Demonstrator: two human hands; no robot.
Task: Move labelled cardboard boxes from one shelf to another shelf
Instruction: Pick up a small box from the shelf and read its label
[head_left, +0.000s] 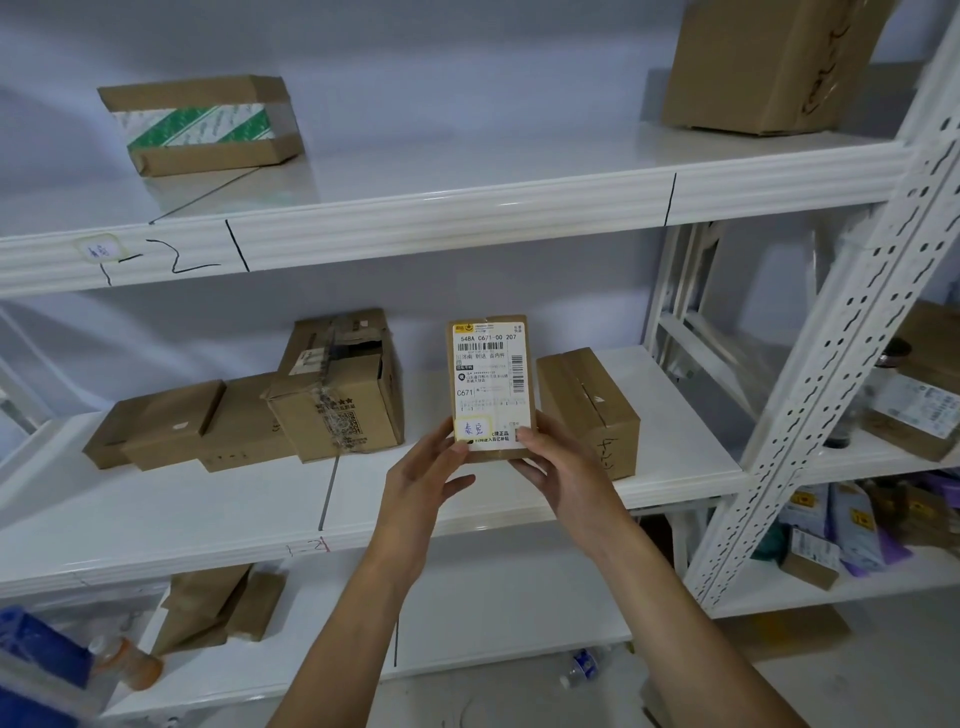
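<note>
Mid-transfer: I've got a small labelled box (491, 387) up in both hands, in front of the middle shelf (208, 514), label facing me. Left hand (423, 467) pinches the lower-left edge with thumb on the face, right hand (558, 467) clamps the lower-right corner the same way. Box is upright, clear of the shelf board.

Step in hand looks like reading the label to pick its slot.

Readable on the label: "548A C671-00 207", "C671", barcodes, Chinese text. Yellow-bordered sticker (472, 428) at its 7 o'clock has handwriting, can't make it out.

Shelf marks: upper shelf rail (415, 218) at 10 o'clock reads like "1-2" in marker, plus a small handwritten tag (100, 251). Faint red marking on the middle shelf's front edge at 7 o'clock, maybe "1-2"; unsure.

Brown box (589, 410) just beside at 3 o'clock has handwriting on its side, unclear.

Next: match code to a marked bay, then carry and set the box down flat in free space.
</note>
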